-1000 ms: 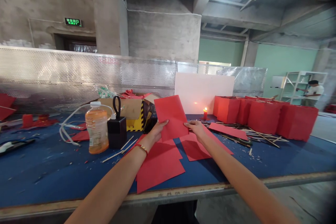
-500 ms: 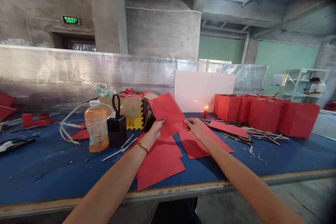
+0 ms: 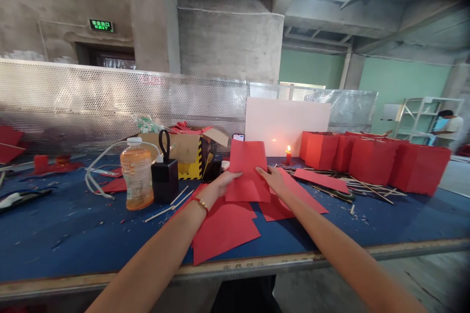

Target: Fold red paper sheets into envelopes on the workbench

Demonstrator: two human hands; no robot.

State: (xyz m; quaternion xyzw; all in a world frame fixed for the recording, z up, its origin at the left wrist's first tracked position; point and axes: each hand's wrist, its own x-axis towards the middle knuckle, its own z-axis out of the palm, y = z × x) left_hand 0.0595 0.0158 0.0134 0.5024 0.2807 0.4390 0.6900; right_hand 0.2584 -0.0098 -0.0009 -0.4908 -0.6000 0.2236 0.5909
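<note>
A red paper sheet (image 3: 248,166) is held upright between my two hands, above the table. My left hand (image 3: 224,181) grips its left edge, thumb on the near face. On the opposite edge, my right hand (image 3: 272,178) pinches it the same way; the fingers behind the sheet are hidden. Below my left forearm lie overlapping red sheets (image 3: 223,234), and another red sheet (image 3: 290,200) lies under my right wrist.
A lit red candle (image 3: 288,157) burns before a white board (image 3: 286,117). Red paper boxes (image 3: 372,161) and thin wooden sticks (image 3: 370,190) are on the right. Leftward stand a bottle (image 3: 136,176), a black power bank (image 3: 165,181) and a cardboard box (image 3: 189,156).
The red sheet has turned from a tilted position to upright, facing me squarely. My left hand has shifted slightly right and down, and my right hand slightly right.
</note>
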